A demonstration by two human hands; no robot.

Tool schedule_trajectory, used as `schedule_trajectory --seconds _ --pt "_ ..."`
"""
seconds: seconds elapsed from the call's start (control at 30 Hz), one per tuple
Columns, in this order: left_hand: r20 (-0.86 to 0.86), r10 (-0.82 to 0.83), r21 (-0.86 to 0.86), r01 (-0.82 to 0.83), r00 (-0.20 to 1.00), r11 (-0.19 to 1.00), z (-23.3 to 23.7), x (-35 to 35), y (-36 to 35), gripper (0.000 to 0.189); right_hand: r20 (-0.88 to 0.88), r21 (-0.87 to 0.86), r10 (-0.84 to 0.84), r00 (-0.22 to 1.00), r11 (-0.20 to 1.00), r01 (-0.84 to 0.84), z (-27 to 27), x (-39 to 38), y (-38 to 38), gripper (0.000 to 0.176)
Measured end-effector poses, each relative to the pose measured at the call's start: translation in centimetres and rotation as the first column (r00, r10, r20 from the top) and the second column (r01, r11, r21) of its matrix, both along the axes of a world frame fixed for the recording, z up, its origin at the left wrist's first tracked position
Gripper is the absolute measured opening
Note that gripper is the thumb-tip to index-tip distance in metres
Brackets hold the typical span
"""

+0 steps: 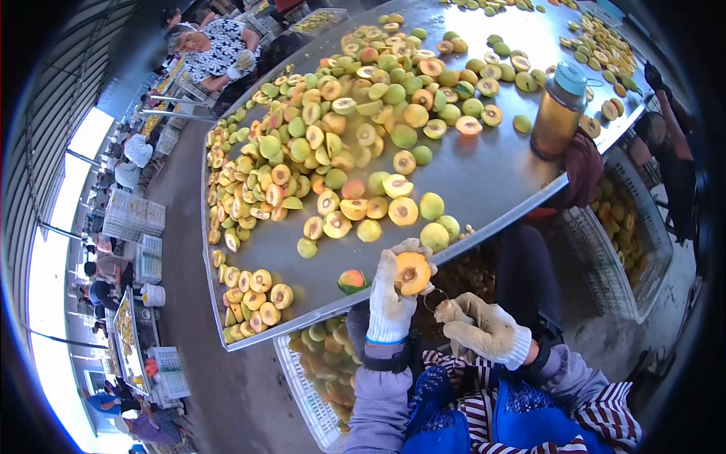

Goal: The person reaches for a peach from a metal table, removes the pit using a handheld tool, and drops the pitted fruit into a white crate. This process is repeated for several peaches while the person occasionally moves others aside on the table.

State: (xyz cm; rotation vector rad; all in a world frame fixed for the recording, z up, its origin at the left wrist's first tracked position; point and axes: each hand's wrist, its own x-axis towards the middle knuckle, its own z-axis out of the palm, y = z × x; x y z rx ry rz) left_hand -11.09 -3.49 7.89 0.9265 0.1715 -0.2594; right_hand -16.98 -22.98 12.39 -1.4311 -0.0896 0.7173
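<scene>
In my gloved left hand [391,299] is a halved yellow peach [413,274], cut face turned up, with a hollow at its middle. The hand is closed around it just off the near edge of the metal table [325,265]. My right hand [490,331], also gloved, is closed on a thin wire loop tool [426,303]; its handle is hidden in the fingers. The loop lies just below the peach half. A red and green peach [352,281] with a leaf rests on the table left of my left hand.
A large heap of peach halves [325,144] covers the table's far left, with a smaller group [253,301] at the near left corner. A bottle [560,110] stands at the right edge. Fruit-filled crates [302,386] sit below. Other people [215,53] work beyond.
</scene>
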Motion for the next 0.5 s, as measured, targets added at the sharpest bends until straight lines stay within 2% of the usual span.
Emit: schedule_trajectory --seconds 0.07,0.1,0.27,0.3,0.4,0.5 --pt "-0.039 0.064 0.006 -0.063 0.997 0.998 1.2 -1.6 -0.7 0.054 0.15 -0.053 0.012 0.989 0.999 -0.004 -0.1 -0.3 0.1 0.031" --pt "-0.061 0.097 -0.038 -0.1 0.993 0.994 1.9 -2.2 -1.1 0.051 0.164 -0.079 0.008 0.986 0.997 0.005 0.0 -0.4 0.1 0.032" --pt "0.012 0.167 0.032 -0.167 0.986 0.985 3.6 -4.4 -2.8 0.05 0.226 -0.161 -0.034 0.973 0.984 0.072 1.2 -1.0 0.3 0.034" --pt "0.018 0.189 0.056 -0.189 0.982 0.98 4.2 -4.7 -3.2 0.05 0.295 -0.185 -0.063 0.953 0.975 0.122 0.9 -1.3 0.5 0.036" --pt "0.081 0.233 0.117 -0.242 0.969 0.963 4.3 -5.5 -4.1 0.051 0.321 -0.304 0.009 0.947 0.948 0.094 1.4 -1.2 0.2 0.043" --pt "0.128 0.256 0.142 -0.274 0.958 0.951 4.3 -6.3 -4.7 0.052 0.318 -0.256 0.001 0.948 0.963 0.085 1.5 -1.7 0.1 0.045"
